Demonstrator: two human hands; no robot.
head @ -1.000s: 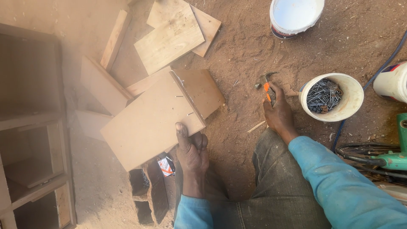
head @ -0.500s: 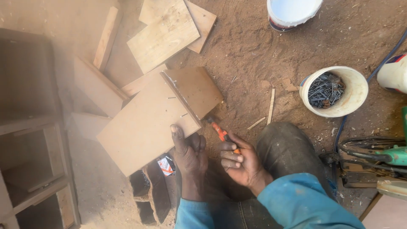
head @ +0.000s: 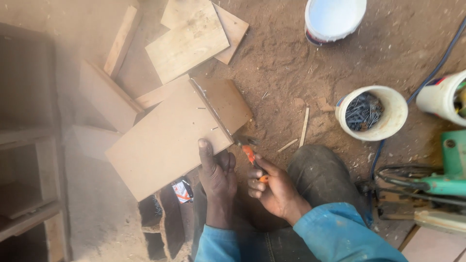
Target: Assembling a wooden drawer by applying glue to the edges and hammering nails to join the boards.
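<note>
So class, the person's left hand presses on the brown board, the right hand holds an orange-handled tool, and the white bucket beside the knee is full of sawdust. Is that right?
Not quite. The head view shows the white bucket holds dark nails, not sawdust. The left hand does press on the brown board, and the right hand does hold the orange-handled tool.

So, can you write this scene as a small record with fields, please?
Left hand: pressed flat on the near edge of the brown board
Right hand: grips an orange-handled tool, head at the board's corner
Ground: sandy dirt with loose wood offcuts
Containers: white tub of dark nails; white bucket beyond it
Right edge: green power tool
</note>
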